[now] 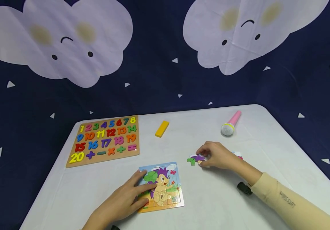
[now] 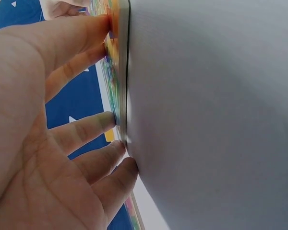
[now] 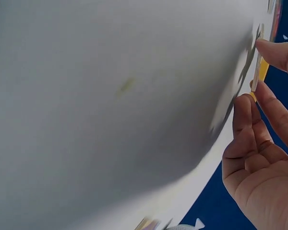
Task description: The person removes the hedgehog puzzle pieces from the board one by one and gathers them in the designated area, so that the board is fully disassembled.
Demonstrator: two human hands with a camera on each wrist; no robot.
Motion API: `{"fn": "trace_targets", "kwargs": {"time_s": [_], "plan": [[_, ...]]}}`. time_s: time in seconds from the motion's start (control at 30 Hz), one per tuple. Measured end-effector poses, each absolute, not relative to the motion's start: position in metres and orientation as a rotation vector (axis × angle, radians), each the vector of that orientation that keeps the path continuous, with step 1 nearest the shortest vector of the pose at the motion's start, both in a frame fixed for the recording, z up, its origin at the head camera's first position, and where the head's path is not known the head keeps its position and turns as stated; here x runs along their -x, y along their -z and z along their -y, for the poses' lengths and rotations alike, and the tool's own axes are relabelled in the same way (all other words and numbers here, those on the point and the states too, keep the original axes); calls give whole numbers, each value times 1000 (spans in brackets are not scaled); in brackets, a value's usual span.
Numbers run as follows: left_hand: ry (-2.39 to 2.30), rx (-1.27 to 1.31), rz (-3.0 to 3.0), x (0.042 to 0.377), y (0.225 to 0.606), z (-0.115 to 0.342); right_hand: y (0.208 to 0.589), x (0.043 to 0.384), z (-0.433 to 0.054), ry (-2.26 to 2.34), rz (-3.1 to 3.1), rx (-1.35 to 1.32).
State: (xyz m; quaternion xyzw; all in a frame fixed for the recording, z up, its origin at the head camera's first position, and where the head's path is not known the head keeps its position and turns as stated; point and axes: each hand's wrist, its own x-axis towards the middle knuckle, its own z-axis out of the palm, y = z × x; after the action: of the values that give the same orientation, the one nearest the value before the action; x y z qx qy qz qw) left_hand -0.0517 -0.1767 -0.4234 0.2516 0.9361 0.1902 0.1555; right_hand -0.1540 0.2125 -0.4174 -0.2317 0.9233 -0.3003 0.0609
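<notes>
A square hedgehog jigsaw puzzle (image 1: 169,191) lies at the front middle of the table. Spread fingers of my left hand (image 1: 127,195) rest on its left part; in the left wrist view their tips touch the puzzle's face and edge, and the nearer ones reach the tabletop. To the right, my right hand (image 1: 218,155) pinches a purple and green puzzle piece (image 1: 193,159) between thumb and fingers. Edge-on in the right wrist view, that puzzle piece (image 3: 257,74) looks slightly raised off the table. Its right side is hidden behind my fingers.
Another puzzle piece (image 1: 238,155) peeks out behind my right wrist. A wooden number board (image 1: 103,140) lies at the back left, a yellow block (image 1: 162,128) at the back middle, and a pink toy microphone (image 1: 231,124) at the back right. A cloud-patterned curtain (image 1: 153,48) hangs behind the table.
</notes>
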Motion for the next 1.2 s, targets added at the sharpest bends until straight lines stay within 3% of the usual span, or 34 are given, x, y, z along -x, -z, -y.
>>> {"fn": "trace_targets", "kwargs": {"time_s": [1.2], "plan": [[-551,-713,-2678,52,423,178,412,147,-279,833,-2815,701]]}}
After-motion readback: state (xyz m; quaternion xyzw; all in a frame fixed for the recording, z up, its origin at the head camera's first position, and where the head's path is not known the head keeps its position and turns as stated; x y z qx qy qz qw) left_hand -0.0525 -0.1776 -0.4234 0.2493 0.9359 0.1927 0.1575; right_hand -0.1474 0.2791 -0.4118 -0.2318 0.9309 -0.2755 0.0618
